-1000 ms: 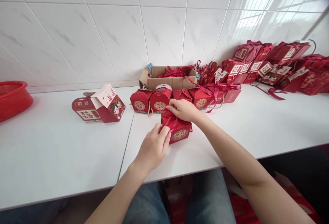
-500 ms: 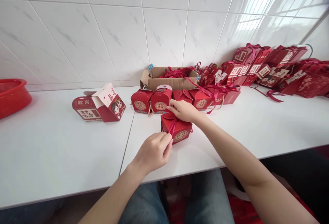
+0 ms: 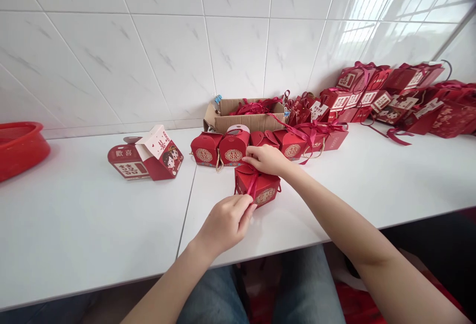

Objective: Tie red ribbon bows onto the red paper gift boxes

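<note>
A small red gift box (image 3: 273, 184) with a gold emblem stands on the white table, a dark red ribbon (image 3: 253, 183) running over its top. My left hand (image 3: 227, 220) is closed in a pinch on the ribbon at the box's near side. At the far side of the lid, my right hand (image 3: 267, 159) has its fingers pressed together on the ribbon; its fingertips are partly hidden. Just behind my right hand is a row of red boxes, among them a round-topped box (image 3: 234, 146) with a gold emblem.
A cardboard box (image 3: 241, 122) of red ribbons stands against the tiled wall. Several finished-looking red boxes (image 3: 357, 79) are stacked at the right. Two boxes (image 3: 159, 153) lie at the left, with a red plastic basin (image 3: 22, 150) at the table's far left.
The view has shifted slightly. Both hands keep nearly the same place on the ribbon and the box; no grip has visibly changed.
</note>
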The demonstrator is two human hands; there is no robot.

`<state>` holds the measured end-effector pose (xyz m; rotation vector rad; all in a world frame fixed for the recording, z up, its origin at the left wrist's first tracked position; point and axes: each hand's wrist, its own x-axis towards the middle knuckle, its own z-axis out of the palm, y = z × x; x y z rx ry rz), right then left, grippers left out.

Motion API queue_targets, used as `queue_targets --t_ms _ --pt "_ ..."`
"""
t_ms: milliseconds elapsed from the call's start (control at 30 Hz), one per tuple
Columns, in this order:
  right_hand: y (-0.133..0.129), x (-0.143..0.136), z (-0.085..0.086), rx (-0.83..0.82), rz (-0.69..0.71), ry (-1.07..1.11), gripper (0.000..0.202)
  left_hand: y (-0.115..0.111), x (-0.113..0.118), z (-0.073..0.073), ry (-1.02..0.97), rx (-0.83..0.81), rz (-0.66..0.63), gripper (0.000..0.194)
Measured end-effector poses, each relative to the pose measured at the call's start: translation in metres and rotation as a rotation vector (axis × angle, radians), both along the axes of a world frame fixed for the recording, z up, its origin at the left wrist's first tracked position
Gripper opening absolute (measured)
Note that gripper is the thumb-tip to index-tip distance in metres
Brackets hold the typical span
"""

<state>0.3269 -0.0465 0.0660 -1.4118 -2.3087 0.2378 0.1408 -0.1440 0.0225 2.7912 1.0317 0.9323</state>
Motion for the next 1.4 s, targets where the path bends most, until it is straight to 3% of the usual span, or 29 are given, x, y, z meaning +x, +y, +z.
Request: queue_targets --t_ms 67,200,300,400,500,633,733,833,1000,1167,1267,1400 --pt "0.001 0.004 0.002 -0.043 0.009 0.043 0.029 -0.002 -0.004 0.0 -0.037 0.018 -0.018 0.01" --pt "0.002 0.021 0.013 -0.173 0.07 0.25 0.043 -0.005 -0.016 0.01 -0.22 0.01 -0.055 0.022" --pt "-0.001 0.04 0.018 -0.154 0.007 0.402 0.046 0.004 -0.022 0.025 -0.358 -0.114 0.071 0.014" --pt "-0.007 0.059 0.012 -0.158 -0.035 0.548 0.042 0.032 -0.021 0.037 -0.407 -0.23 0.236 0.021" --pt "-0.014 0.07 -0.005 -0.235 0.095 0.686 0.033 0.068 -0.013 0.039 -0.427 -0.446 0.266 0.023" --pt "-0.019 0.073 -0.025 -0.343 0.282 0.693 0.035 0.096 -0.001 0.029 -0.497 -0.852 0.083 0.032" --pt "-0.018 0.069 -0.034 -0.316 0.289 0.642 0.038 0.094 0.003 0.022 -0.508 -0.949 0.005 0.043" --pt "-0.018 0.062 -0.037 -0.24 0.255 0.648 0.037 0.083 0.002 0.02 -0.485 -0.938 0.054 0.062" --pt "-0.025 0.066 -0.029 -0.137 0.108 0.617 0.026 0.067 -0.002 0.02 -0.508 -0.938 0.15 0.074" --pt "-0.036 0.082 -0.013 -0.533 0.251 0.347 0.045 0.057 0.001 0.013 -0.401 -0.956 0.073 0.092" --pt "-0.037 0.082 -0.011 -0.703 0.306 0.265 0.044 0.057 0.001 0.012 -0.444 -1.013 0.041 0.083" --pt "-0.033 0.074 -0.021 -0.846 0.405 0.203 0.034 0.061 -0.002 0.015 -0.497 -1.12 0.047 0.068"
